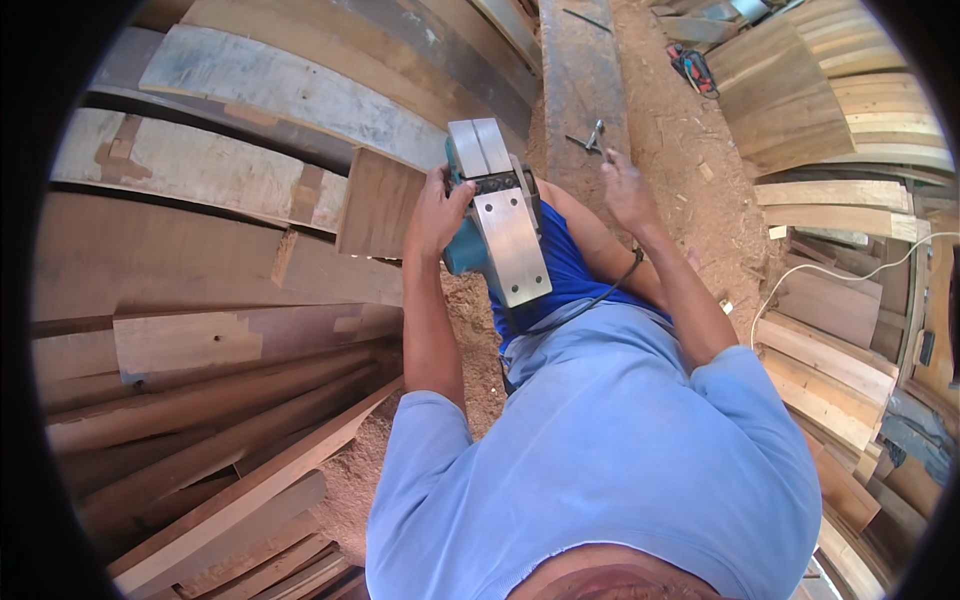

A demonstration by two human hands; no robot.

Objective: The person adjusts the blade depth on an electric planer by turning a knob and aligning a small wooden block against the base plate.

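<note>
An electric hand planer [515,245] with a teal body rests on my lap, its shiny metal sole turned up. My left hand [436,213] grips its side, with the thumb by the dark cutter slot between the two sole plates. In my right hand [630,195] is a small metal wrench [599,138] with a crosswise head, held out to the right of the planer. My fingers are partly blurred there. A dark cord [610,290] runs across my lap below the right forearm.
Several boards [190,170] lie stacked at the left. A long plank [585,90] stretches ahead, with a thin dark rod [586,20] on it. Sawdust covers the ground [690,180]. A red and black power tool [692,70] lies far right, near more timber [825,370] and a pale cable [850,272].
</note>
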